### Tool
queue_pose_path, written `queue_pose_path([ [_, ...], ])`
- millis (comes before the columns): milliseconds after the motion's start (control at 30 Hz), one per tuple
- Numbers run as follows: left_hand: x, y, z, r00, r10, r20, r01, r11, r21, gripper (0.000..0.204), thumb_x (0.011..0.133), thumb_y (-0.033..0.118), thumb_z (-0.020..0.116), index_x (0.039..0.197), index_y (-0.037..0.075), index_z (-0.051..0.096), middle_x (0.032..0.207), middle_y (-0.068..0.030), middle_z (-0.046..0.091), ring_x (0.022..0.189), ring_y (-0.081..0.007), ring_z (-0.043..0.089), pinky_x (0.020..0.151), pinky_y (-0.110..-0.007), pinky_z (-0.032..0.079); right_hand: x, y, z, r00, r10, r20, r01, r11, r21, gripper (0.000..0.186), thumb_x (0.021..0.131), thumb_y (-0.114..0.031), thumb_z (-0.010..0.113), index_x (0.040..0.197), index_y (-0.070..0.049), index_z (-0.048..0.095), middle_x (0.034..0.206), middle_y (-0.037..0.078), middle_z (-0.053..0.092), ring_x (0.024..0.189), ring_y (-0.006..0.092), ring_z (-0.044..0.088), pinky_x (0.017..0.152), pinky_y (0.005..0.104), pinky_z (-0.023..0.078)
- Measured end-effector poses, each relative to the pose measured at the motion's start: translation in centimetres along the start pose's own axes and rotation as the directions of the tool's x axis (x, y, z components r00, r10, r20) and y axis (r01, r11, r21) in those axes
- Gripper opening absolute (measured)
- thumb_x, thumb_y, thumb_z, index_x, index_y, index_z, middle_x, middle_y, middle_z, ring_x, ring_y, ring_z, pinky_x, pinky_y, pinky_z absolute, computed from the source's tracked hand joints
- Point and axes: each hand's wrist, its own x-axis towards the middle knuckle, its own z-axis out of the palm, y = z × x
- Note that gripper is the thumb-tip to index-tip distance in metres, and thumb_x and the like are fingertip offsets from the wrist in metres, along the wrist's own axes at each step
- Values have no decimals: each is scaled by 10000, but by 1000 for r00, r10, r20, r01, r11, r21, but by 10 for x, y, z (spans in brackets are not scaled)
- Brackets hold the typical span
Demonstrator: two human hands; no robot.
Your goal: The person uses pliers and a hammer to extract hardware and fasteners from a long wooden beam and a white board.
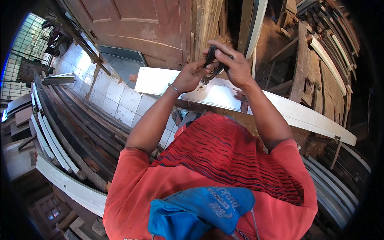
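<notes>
L hand (pixel 191 78) and R hand (pixel 239 69) are both closing round a dark tool (pixel 211 56), R thumb pressing near its top, L fingers curling in from the side; exact L contact is partly hidden, tool type is hard to tell. The tool's sitting btwn the two sets of fingers, over the white board (pixel 156 82); whether its lower end's touching the board, can't tell, hands are blocking it.

Main risk IMO: fingers are bunching v. close together, so if the tool's slipping or twisting, they're prob getting pinched. Sideways skid = scratched white face, cause being uneven push from the 2 hands.

Just nearer the body than the R fingers, a brown piece (pixel 243 103) is lying on the board; R wrist could be knocking it off if that arm's dropping. Board's running long to the right of the fingers; pressing off-centre might be tipping or shifting it, supports mostly out of sight.

Further out: brown door (pixel 152 32) is standing beyond the L fingers, maybe catching a dent if the board's swinging. Well left of the fingers, stacked timber (pixel 80 124) is lying; a misstep there = a trip.
</notes>
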Motion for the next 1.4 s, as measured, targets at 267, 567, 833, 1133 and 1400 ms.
queue_pose_path([
  [267, -13, -35, 21, 988, 63, -142, -79, 990, -113, 271, 1027, 147, 576, 1242, -9, 630, 1072, -70, 679, 979, -112, 592, 877, -288, 490, -10, 15, 10, 998, 51, 38, -46, 992, -115, 411, 1026, -209, 568, 1405, -49, 563, 1174, 41, 669, 839, 106, 628, 811, 258, 525],
  [567, -16, -49, 17, 985, -100, -141, 72, 980, -187, 330, 1006, 209, 633, 1260, -3, 645, 1171, -94, 703, 1123, -133, 608, 998, -291, 462, 6, 23, 12, 995, 54, 81, -41, 987, -152, 383, 1033, -267, 575, 1348, -49, 586, 1092, 47, 665, 849, 104, 625, 791, 254, 524],
  [833, -16, -67, 11, 922, -58, -384, -1, 989, -150, 327, 993, 209, 656, 1224, -23, 669, 1108, -85, 719, 1059, -145, 629, 929, -304, 500, 65, 48, 30, 995, 102, 22, -100, 991, -85, 394, 1039, -418, 539, 989, -34, 609, 925, 71, 650, 772, 132, 611, 735, 277, 515],
  [1133, -20, -126, 5, 825, -175, -538, -1, 950, -311, 257, 987, 156, 631, 1160, -27, 682, 993, -91, 727, 920, -133, 672, 848, -277, 533, 123, 37, 27, 881, 413, -232, -435, 899, -50, 423, 981, -464, 629, 917, -46, 614, 729, 48, 632, 590, 174, 623, 562, 316, 544],
  [1400, -32, -95, 5, 912, -314, -264, 140, 843, -520, 290, 991, 174, 641, 1176, -50, 659, 1006, -121, 726, 890, -162, 695, 832, -288, 558, 13, -1, -56, 858, 277, -432, -51, 884, 464, 368, 1006, -433, 579, 987, -66, 581, 789, 102, 604, 698, 248, 605, 735, 464, 564],
])
